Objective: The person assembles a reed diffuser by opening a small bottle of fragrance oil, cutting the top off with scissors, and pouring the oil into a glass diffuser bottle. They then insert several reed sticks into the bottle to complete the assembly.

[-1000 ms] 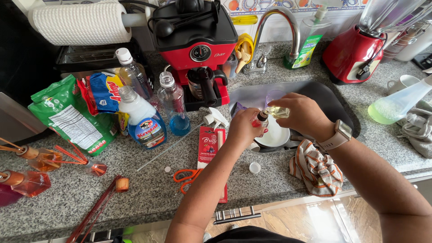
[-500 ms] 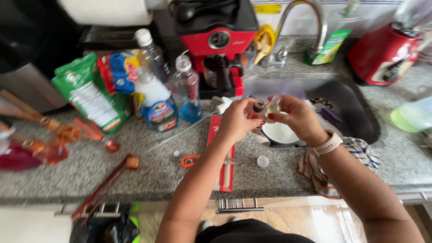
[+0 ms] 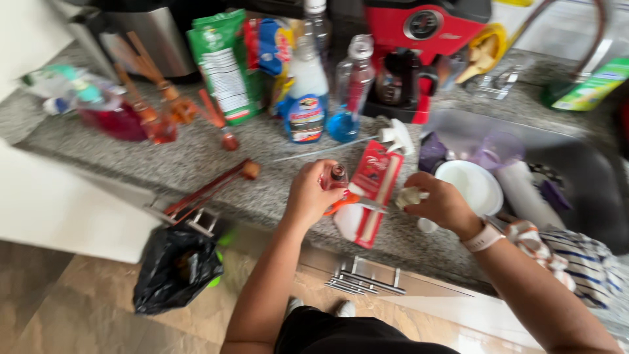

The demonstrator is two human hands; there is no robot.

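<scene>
My left hand (image 3: 309, 193) is closed around a small clear pinkish bottle (image 3: 334, 177) with a dark open neck, held just above the granite counter (image 3: 196, 157). My right hand (image 3: 440, 203) pinches a small crumpled whitish piece (image 3: 411, 196) a short way to the right of the bottle. Under and between the hands lies a flat red package (image 3: 373, 187), with orange-handled scissors (image 3: 342, 203) partly beneath it. A white bowl (image 3: 473, 185) sits in the sink just beyond my right hand.
On the counter behind stand a blue spray bottle (image 3: 305, 98), a clear bottle with blue liquid (image 3: 350, 98), a green bag (image 3: 226, 65) and a red coffee machine (image 3: 419, 46). Reddish reed diffusers (image 3: 151, 118) sit left. A black rubbish bag (image 3: 177, 265) hangs below; a striped cloth (image 3: 576, 255) lies right.
The camera has tilted down and left, showing floor and rubbish bag. My hands have come apart and lowered toward the counter edge, the left keeping the bottle, the right holding the small whitish piece.
</scene>
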